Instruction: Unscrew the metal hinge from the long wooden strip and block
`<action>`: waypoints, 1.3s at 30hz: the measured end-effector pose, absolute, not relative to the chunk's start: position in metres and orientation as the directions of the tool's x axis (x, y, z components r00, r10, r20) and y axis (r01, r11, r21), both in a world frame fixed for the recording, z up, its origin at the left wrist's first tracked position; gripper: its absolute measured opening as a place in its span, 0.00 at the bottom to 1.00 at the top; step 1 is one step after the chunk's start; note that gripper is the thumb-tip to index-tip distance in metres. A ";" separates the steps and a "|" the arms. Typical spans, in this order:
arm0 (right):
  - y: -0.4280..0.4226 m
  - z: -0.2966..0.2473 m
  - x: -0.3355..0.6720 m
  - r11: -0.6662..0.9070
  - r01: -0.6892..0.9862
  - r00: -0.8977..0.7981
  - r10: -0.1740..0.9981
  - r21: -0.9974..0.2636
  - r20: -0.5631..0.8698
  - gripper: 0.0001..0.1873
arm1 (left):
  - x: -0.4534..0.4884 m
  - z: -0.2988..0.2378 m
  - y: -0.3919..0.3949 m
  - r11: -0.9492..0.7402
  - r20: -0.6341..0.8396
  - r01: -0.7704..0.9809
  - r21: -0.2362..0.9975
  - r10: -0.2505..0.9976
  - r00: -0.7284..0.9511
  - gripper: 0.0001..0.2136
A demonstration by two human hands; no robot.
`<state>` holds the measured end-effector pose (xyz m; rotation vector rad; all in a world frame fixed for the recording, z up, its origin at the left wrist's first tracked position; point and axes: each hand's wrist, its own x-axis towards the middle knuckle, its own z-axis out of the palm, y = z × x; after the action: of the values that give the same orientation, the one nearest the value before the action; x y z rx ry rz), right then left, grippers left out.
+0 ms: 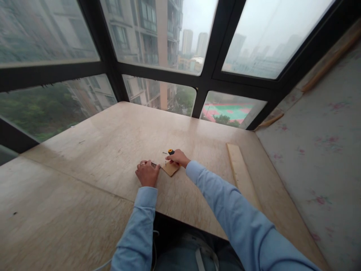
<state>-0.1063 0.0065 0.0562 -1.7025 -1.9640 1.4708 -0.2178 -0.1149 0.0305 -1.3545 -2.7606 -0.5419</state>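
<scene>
My left hand (147, 173), a ring on one finger, rests curled on the plywood tabletop (113, 150) and pinches a small metal item (154, 165) against a little brown wooden piece (170, 168). My right hand (177, 158) is closed around a tool with a yellow and black end (170, 151), held over the far edge of that piece. What the metal item is cannot be made out. Both arms wear light blue sleeves.
A long pale wooden strip (241, 175) lies on the tabletop to the right. A flower-patterned wall (318, 150) rises at the right. Large dark-framed windows (203, 79) close off the far side. The table's near edge has a cut-out over my lap.
</scene>
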 end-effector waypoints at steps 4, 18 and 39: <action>0.010 0.055 -0.088 -0.223 0.595 -0.306 0.825 -0.772 -0.475 0.15 | -0.220 0.029 -0.115 0.569 0.160 0.758 0.319 0.756 -0.635 0.19; 0.022 0.070 0.111 -0.363 0.309 -0.190 0.882 -0.879 -0.431 0.14 | -0.206 0.030 -0.110 0.495 0.235 0.735 0.463 0.731 -0.641 0.21; -0.005 0.044 0.315 -0.343 0.507 0.325 0.926 -0.791 -0.193 0.25 | 0.029 -0.002 -0.117 -0.231 0.294 0.748 0.622 0.954 0.050 0.13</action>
<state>0.3146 -0.0052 0.0444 -1.9742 -1.2581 0.8702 0.0291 -0.1168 -0.0020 -2.4716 -2.0971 -1.1779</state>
